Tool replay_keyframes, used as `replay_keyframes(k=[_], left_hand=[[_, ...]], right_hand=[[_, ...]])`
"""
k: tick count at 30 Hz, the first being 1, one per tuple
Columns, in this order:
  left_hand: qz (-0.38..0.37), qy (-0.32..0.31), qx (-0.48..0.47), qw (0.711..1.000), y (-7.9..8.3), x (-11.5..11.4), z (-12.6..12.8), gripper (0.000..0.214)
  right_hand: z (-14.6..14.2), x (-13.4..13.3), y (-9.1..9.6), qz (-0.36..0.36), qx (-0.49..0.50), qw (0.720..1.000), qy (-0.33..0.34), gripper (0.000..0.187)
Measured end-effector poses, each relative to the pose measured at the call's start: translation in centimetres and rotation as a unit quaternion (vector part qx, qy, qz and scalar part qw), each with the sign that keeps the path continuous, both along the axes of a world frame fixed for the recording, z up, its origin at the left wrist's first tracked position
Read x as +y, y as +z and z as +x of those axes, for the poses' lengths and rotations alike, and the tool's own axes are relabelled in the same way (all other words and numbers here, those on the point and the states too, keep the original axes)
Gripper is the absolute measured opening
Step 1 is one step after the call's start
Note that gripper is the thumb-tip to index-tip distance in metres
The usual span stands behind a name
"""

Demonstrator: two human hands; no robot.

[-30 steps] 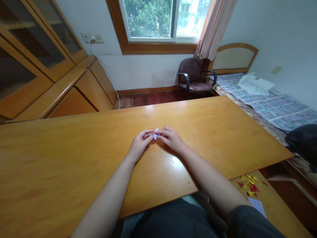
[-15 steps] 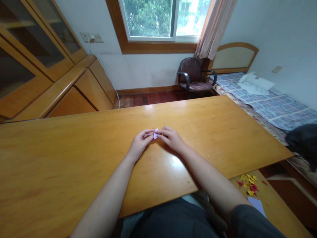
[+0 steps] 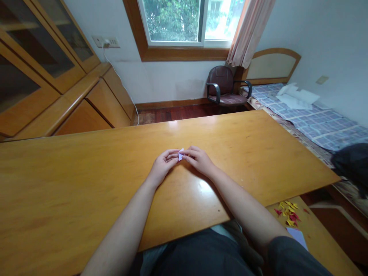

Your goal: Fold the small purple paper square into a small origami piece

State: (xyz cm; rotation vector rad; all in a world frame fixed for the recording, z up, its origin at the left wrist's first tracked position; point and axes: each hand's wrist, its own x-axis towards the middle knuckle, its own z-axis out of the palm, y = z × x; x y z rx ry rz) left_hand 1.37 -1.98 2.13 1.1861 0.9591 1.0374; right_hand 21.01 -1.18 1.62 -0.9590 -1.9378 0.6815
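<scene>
A small pale lilac folded paper piece (image 3: 180,154) is pinched between the fingertips of both my hands, just above the wooden table (image 3: 86,172). My left hand (image 3: 162,166) grips its left side with curled fingers. My right hand (image 3: 200,161) grips its right side the same way. Both hands rest near the middle of the table. Most of the paper is hidden by my fingers.
A lower wooden surface at the bottom right carries several small red and yellow folded paper pieces (image 3: 288,214) and a lilac paper sheet (image 3: 297,236). Beyond the table stand a dark office chair (image 3: 224,87), a bed (image 3: 313,115) and wooden cabinets (image 3: 51,76).
</scene>
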Motion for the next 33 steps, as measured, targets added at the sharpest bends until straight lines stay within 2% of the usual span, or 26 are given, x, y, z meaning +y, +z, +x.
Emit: replay_keyframes(k=[9,22,33], left_hand=[[-0.003,-0.001,-0.005,1.0,0.02,0.05,0.02,0.045],[-0.019,-0.012,0.024,0.999,0.76,-0.19,0.06,0.046],[0.013,-0.018,0.028,0.999,0.34,0.06,0.02,0.044]], right_hand=[[-0.07,-0.04,0.1,0.007,0.001,1.0,-0.003,0.022],[-0.27,-0.32,-0.18,0.035,-0.06,0.997,-0.045,0.033],[-0.37,-0.64,0.45,0.033,-0.089,0.994,-0.06,0.033]])
